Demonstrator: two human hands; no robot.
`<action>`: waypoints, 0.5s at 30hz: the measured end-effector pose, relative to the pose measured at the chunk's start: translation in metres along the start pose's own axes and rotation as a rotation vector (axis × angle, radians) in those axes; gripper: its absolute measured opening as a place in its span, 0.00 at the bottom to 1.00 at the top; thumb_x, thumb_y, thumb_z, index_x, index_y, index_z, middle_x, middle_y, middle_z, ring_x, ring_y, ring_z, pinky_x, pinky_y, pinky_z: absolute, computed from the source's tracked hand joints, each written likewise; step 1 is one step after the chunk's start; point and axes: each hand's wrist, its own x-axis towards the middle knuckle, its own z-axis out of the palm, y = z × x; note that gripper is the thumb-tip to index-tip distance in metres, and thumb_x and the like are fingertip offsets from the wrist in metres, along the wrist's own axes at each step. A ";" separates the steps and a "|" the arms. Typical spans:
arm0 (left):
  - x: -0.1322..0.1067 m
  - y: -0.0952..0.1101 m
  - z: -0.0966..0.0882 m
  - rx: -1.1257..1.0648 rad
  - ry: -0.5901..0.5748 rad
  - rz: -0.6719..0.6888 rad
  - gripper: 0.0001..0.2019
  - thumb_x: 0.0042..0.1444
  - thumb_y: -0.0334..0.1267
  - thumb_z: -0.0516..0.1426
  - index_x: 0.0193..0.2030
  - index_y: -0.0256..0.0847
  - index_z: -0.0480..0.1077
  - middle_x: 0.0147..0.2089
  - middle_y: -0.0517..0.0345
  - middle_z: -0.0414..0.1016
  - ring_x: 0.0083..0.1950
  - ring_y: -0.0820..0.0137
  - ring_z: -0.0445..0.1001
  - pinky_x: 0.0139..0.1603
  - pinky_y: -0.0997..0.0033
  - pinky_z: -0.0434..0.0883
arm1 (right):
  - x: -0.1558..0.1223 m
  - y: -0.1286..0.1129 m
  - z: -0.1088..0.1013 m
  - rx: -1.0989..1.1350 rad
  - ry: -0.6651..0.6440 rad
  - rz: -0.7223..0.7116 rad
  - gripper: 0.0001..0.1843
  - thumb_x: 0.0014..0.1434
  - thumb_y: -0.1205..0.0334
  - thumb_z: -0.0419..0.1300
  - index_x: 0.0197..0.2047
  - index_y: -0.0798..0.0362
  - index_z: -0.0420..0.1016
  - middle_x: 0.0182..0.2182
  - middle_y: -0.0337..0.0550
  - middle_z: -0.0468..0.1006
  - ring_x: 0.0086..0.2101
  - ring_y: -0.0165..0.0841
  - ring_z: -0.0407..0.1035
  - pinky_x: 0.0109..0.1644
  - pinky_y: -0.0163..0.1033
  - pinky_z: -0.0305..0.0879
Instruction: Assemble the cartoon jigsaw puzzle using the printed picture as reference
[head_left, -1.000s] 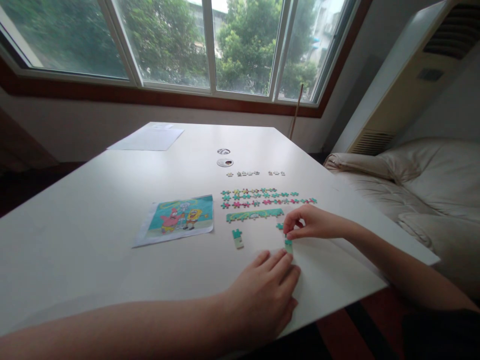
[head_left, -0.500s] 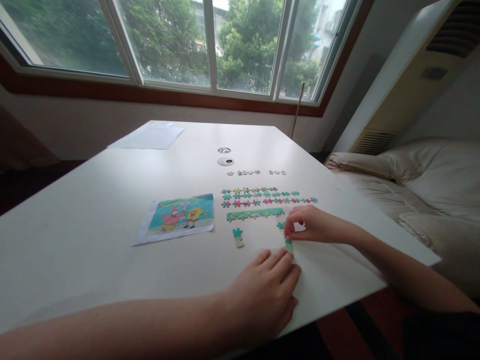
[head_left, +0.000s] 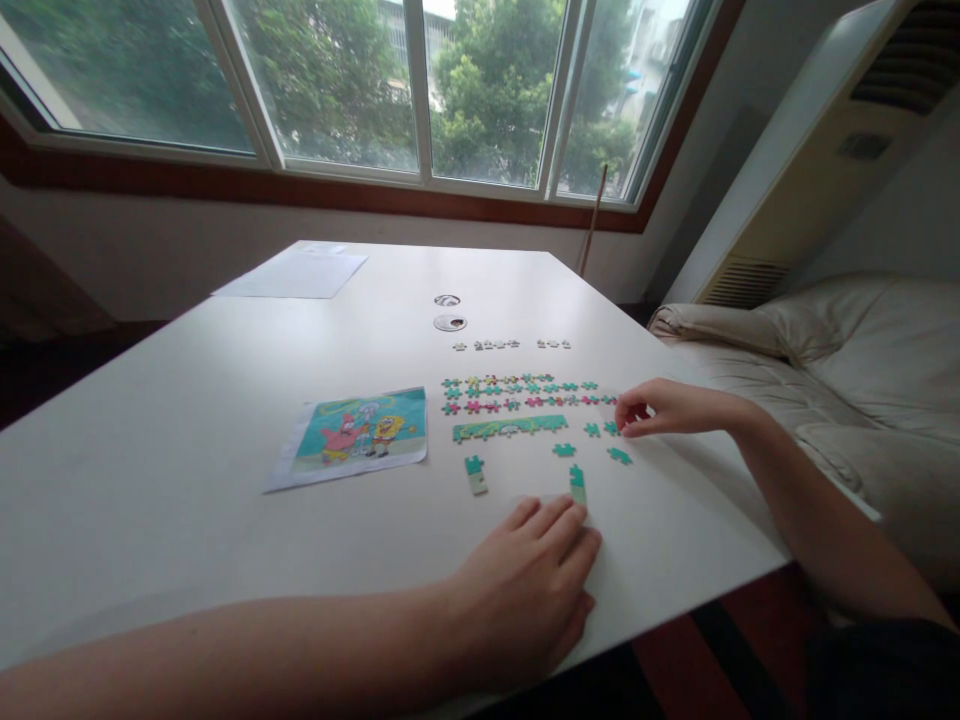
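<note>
My left hand lies flat on the white table, fingers stretched out, its tips just short of a joined teal-and-cream puzzle piece. My right hand reaches to the right end of the piece rows, fingers pinched over a small teal piece; whether it grips the piece I cannot make out. Loose teal pieces lie between the hands. An assembled teal strip sits below two rows of coloured pieces. Another joined pair lies to the left.
A cartoon reference picture lies left of the pieces. Further back are small pale pieces, two round discs and a sheet of paper. A cream sofa stands right of the table, windows behind.
My right hand let go of the teal-and-cream piece near my left fingertips and moved up and right to the end of the piece rows. The left hand stayed put.
</note>
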 end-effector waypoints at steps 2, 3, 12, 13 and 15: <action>0.001 0.000 -0.001 -0.002 -0.001 0.003 0.19 0.60 0.40 0.47 0.56 0.34 0.58 0.59 0.45 0.60 0.60 0.58 0.57 0.58 0.56 0.56 | 0.000 -0.003 0.002 0.020 -0.047 -0.001 0.16 0.52 0.52 0.56 0.34 0.56 0.75 0.28 0.42 0.74 0.29 0.31 0.65 0.32 0.34 0.58; 0.001 0.000 -0.001 -0.003 -0.002 0.003 0.19 0.60 0.40 0.47 0.56 0.34 0.58 0.58 0.46 0.60 0.59 0.58 0.57 0.58 0.56 0.56 | 0.000 -0.004 0.002 0.027 -0.066 -0.003 0.16 0.52 0.52 0.56 0.34 0.56 0.75 0.28 0.42 0.74 0.29 0.31 0.65 0.33 0.34 0.59; 0.000 0.001 -0.004 0.000 -0.002 -0.002 0.18 0.60 0.39 0.48 0.55 0.35 0.59 0.57 0.47 0.62 0.59 0.59 0.57 0.58 0.58 0.56 | 0.000 -0.009 0.005 0.042 -0.098 -0.024 0.16 0.51 0.51 0.58 0.34 0.56 0.75 0.27 0.41 0.73 0.28 0.30 0.65 0.32 0.33 0.59; 0.000 0.001 -0.004 0.002 -0.001 -0.005 0.18 0.59 0.39 0.48 0.55 0.35 0.59 0.57 0.47 0.62 0.59 0.59 0.57 0.58 0.58 0.56 | 0.000 -0.010 0.006 0.049 -0.097 -0.022 0.16 0.50 0.51 0.59 0.34 0.56 0.74 0.27 0.41 0.73 0.28 0.29 0.65 0.31 0.33 0.59; 0.000 0.001 -0.005 0.006 -0.002 -0.008 0.18 0.59 0.39 0.48 0.55 0.35 0.59 0.57 0.46 0.62 0.59 0.58 0.57 0.58 0.58 0.56 | 0.000 -0.015 0.008 0.060 -0.089 -0.019 0.15 0.49 0.51 0.60 0.32 0.56 0.73 0.26 0.39 0.72 0.27 0.29 0.64 0.30 0.33 0.58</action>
